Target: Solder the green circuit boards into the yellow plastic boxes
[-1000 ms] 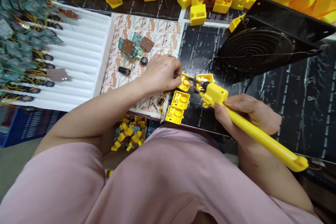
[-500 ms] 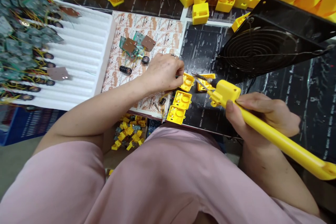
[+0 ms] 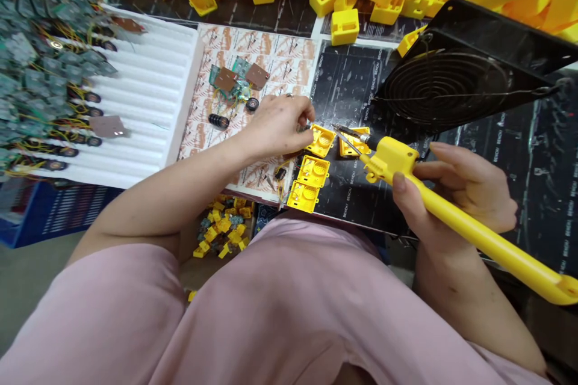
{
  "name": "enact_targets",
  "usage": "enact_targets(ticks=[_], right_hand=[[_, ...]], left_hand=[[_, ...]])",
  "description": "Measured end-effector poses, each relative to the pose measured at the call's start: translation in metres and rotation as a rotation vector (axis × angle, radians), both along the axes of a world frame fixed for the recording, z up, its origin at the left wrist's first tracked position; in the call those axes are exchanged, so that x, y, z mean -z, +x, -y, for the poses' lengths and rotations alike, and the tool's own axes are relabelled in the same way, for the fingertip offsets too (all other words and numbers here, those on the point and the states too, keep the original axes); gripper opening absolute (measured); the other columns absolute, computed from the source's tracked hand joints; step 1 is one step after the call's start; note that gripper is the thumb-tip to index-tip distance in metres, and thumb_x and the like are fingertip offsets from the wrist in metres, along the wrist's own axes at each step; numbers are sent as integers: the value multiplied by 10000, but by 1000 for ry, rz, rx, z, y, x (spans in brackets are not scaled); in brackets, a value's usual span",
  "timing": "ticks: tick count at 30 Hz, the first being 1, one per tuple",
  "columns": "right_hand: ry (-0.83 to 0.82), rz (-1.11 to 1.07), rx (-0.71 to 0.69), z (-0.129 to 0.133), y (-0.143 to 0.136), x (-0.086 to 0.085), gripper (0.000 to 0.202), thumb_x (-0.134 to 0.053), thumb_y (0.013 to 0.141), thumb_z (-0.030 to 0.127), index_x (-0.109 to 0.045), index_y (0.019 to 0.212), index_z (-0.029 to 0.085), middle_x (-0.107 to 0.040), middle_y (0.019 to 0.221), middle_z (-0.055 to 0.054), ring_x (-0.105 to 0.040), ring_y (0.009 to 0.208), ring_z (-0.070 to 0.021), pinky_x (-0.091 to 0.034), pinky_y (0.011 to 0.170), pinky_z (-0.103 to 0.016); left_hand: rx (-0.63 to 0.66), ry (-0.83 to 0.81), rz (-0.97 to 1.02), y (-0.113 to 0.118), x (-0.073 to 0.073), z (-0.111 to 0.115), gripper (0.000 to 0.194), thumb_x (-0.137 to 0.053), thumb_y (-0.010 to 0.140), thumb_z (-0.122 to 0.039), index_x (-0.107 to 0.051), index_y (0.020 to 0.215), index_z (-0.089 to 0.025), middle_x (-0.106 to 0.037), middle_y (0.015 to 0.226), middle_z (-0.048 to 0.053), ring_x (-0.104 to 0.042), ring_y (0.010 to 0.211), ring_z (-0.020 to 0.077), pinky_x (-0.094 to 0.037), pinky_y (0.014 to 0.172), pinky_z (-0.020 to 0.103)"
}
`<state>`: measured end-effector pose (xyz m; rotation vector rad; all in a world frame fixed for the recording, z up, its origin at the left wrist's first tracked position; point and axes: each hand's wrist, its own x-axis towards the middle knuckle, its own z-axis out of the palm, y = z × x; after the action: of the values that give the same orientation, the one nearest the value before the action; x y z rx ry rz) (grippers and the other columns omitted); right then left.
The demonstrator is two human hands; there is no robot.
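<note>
Two hand operations are in progress at the worktop (image 3: 345, 84). The right hand (image 3: 469, 192) grips a yellow tool (image 3: 392, 156) by its long handle, thumb on the near side and fingers behind. Two slender metal prongs (image 3: 354, 133) project from its head, ending just beside the upper left case (image 3: 322, 141). The left hand (image 3: 280, 126) is at that case's left edge, thumb and fingers drawn together; whether they pinch a wire or press the case cannot be told.

Assessment: close work with the prongs at the upper left case is in hand. This position calls for a steady case, fine control of the prongs and clearance from the left fingers.

The case lies open side up on the worktop, near the seam between the patterned sheet (image 3: 284, 66) and the dark surface. It is shallow, bright yellow and rectangular, with a round perforated area inside. The right case (image 3: 345, 151) lies beside it, partly hidden by the prongs. Two lower cases (image 3: 315, 171) of like form lie nearer the body, with fine wires visible. A small black part (image 3: 280, 174) lies to their left. Contents under the left fingers are hidden. No damage is discernible at this resolution.
</note>
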<state>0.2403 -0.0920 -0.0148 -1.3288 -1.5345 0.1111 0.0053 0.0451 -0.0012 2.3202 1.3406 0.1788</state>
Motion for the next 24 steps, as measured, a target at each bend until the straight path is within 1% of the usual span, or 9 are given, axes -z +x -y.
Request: enact_targets(ticks=[3,5,7,10,13,16,18,20,24], right_hand=[[-16,-55,6,0,5,4,537,-844,762,292,-667,1268,326,-768,950,19,-715,643,-150,-530,482,-250],[-34,-71,41,2,8,6,471,-857,745,295,-710,1192,305,-772,915,21,-714,645,-152,-553,516,-263],[15,-69,57,3,9,8,356,-866,734,281,-745,1068,278,-762,833,26,-708,630,-156,-575,540,-282],[45,-69,7,6,7,6,258,-862,731,232,-723,944,280,-729,757,33,-705,634,-182,-569,502,-314],[-90,-45,-29,9,5,-1,245,-848,755,268,-701,945,317,-729,769,29,-707,648,-208,-572,513,-357],[-207,47,-55,10,6,-11,292,-808,807,372,-699,1075,334,-766,862,15,-708,636,-201,-604,565,-371],[-249,100,-105,9,6,-15,314,-784,832,346,-687,1130,335,-778,914,9,-725,667,-200,-625,610,-366],[-205,101,-171,6,5,-15,283,-779,832,270,-685,1091,334,-772,889,15,-732,689,-202,-627,613,-358],[-74,92,-305,1,1,-10,267,-827,762,169,-660,919,305,-733,775,31,-715,664,-187,-581,526,-315]], left_hand=[[-90,-108,204,-9,0,3,300,-563,796,-257,-704,1037,-147,-726,890,25,-653,821,146,-505,798,284],[-122,-138,279,-13,2,5,247,-557,823,-276,-718,954,-141,-734,876,33,-649,798,137,-504,754,262],[-114,-148,304,-15,4,7,216,-568,828,-290,-722,874,-145,-729,816,27,-638,749,131,-508,753,273],[-18,-75,234,-14,7,9,180,-590,817,-300,-716,800,-172,-709,753,0,-629,742,136,-490,952,381],[94,46,95,-14,9,10,165,-594,807,-305,-703,765,-189,-704,797,1,-630,852,177,-372,1105,508],[141,127,9,-15,10,13,194,-549,832,-308,-701,792,-194,-701,868,24,-612,930,213,-348,1107,541],[155,152,-22,-15,10,14,210,-520,847,-301,-701,818,-199,-694,872,26,-603,940,219,-349,1100,539],[171,161,-49,-14,10,15,211,-511,847,-297,-698,823,-202,-684,851,25,-598,933,223,-361,1088,531],[197,185,-131,-9,6,14,216,-498,836,-288,-693,802,-201,-674,823,35,-591,921,234,-389,1053,524]])
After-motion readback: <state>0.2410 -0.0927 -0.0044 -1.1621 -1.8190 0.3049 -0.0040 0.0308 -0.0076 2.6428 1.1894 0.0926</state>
